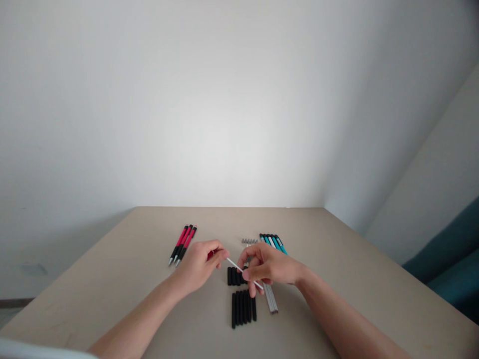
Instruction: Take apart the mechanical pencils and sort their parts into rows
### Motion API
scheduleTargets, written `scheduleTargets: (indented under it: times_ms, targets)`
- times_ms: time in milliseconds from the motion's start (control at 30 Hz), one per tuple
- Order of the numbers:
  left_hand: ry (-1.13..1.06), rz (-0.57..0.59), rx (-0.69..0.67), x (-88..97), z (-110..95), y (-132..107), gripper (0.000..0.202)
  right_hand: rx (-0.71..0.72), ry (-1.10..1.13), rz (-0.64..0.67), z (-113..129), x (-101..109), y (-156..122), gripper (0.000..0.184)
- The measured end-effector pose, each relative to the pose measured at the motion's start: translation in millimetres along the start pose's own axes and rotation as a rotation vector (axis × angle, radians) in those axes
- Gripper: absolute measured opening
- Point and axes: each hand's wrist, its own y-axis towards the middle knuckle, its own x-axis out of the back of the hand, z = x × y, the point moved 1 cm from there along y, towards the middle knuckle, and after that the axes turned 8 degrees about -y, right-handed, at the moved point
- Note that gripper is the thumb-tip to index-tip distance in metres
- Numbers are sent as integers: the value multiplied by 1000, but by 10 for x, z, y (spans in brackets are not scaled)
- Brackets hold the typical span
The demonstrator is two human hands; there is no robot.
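Holding a thin white stick (235, 265) with both hands.
The left hand (198, 267) pinches its left end; the right hand (267, 267) pinches its right end.

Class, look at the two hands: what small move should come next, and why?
Probably slide the white refill into the red pen piece: the right hand pinches the refill, and its far tip already meets the piece held in the left hand.

Three pens (182, 244) at left on the table (355, 259), springs (249, 241) behind, refills (271, 298) right of barrels (243, 308).
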Motion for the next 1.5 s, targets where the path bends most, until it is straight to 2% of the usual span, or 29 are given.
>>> scheduleTargets:
  times_ms: [100, 233, 333, 533, 633, 700, 767, 867, 967, 1500]
  targets:
    - [-39, 13, -9, -26, -6, -9, 34, 14, -27, -10, 3, -19, 10, 23]
    - [-69, 52, -29, -85, -34, -18, 34, 32, -77, -137, -3, -65, 56, 23]
    - [-82, 61, -29, -106, -46, -22, 33, -9, -89, -160, -12, -75, 73, 22]
    - [-98, -18, -34, -75, -18, -20, 34, -83, -229, -155, 18, 13, -3, 14]
    - [-77, -58, -39, -64, 2, -17, 37, -159, -356, -239, -1, 130, -84, 17]
    - [-70, -67, -40, -64, 11, -18, 38, -250, -466, -322, -35, 224, -144, 18]
    - [-69, -67, -40, -67, 17, -20, 38, -348, -588, -350, -72, 302, -197, 19]
    - [-66, -64, -40, -70, 21, -22, 39, -486, -685, -348, -109, 359, -254, 20]
    - [-56, -60, -41, -66, 18, -21, 39, -550, -776, -350, -119, 354, -278, 18]
    - [16, -75, -53, -49, 8, -19, 40, -564, -832, -350, -108, 321, -266, 12]
